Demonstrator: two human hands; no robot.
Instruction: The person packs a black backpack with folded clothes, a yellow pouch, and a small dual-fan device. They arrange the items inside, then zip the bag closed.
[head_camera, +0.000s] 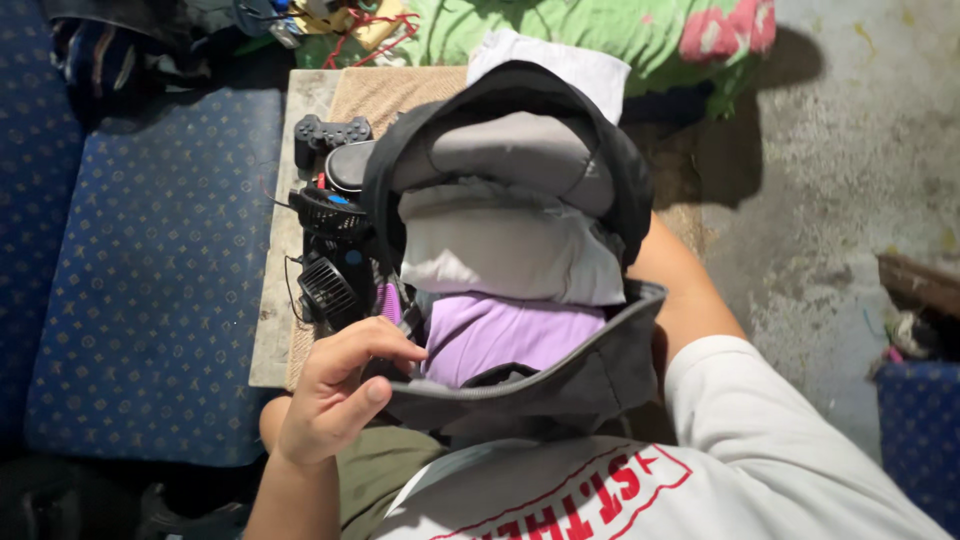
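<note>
An open dark grey backpack (575, 375) stands on my lap and leans against a low table. Inside it lie folded clothes: a grey piece (510, 150) on top, a white one (500, 250) below it, and a purple one (500, 335) nearest me. My left hand (335, 390) pinches the near left edge of the bag's opening, thumb and fingers closed on the rim. My right forearm (685, 290) runs behind the bag's right side; the right hand itself is hidden by the bag.
A low table (275, 270) with a woven mat carries a black game controller (330, 133), a small black fan (325, 285) and cables. A blue patterned sofa (160, 270) lies left. Green floral cloth (620, 30) is at the top, bare concrete floor (850, 180) right.
</note>
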